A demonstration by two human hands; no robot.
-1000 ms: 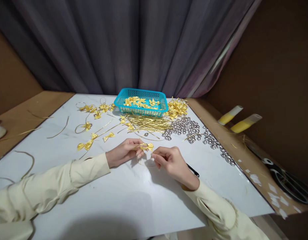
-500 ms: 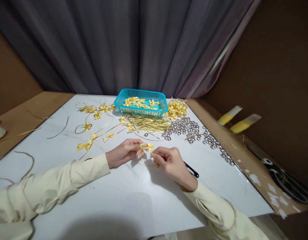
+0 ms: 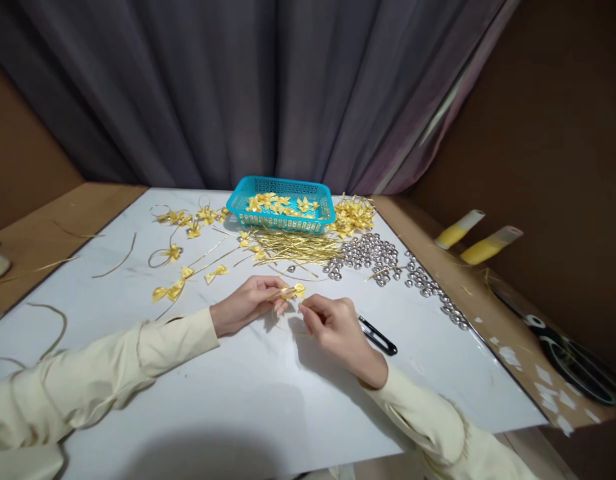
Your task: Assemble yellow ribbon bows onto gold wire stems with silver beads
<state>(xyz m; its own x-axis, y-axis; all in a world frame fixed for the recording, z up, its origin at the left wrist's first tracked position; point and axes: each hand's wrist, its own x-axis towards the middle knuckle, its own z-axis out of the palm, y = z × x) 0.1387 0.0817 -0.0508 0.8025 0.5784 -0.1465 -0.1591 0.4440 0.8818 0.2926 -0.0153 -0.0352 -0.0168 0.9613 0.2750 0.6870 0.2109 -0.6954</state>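
My left hand (image 3: 253,303) pinches a small yellow ribbon bow (image 3: 298,291) above the white sheet. A thin gold cord curves below the bow, partly hidden by the fingers. Just right of the bow, my right hand (image 3: 333,327) has thumb and forefinger pressed together; whether they grip the cord's end is too small to tell. Beside the right wrist lies a black cutter (image 3: 378,335). Beyond the hands are a heap of straight gold cords (image 3: 298,247) and a scatter of silver heart-shaped beads (image 3: 371,253).
A blue basket (image 3: 283,223) holding yellow bows stands at the back, with a pile of corded bows (image 3: 355,217) beside it. More bows (image 3: 173,290) lie left. Scissors (image 3: 573,360), paper scraps and two yellow-filled tubes (image 3: 491,245) are on the right-hand brown surface.
My right hand has shifted slightly left and down, a little away from the bow, uncovering more of the black cutter. My left hand stays nearly still with the bow.
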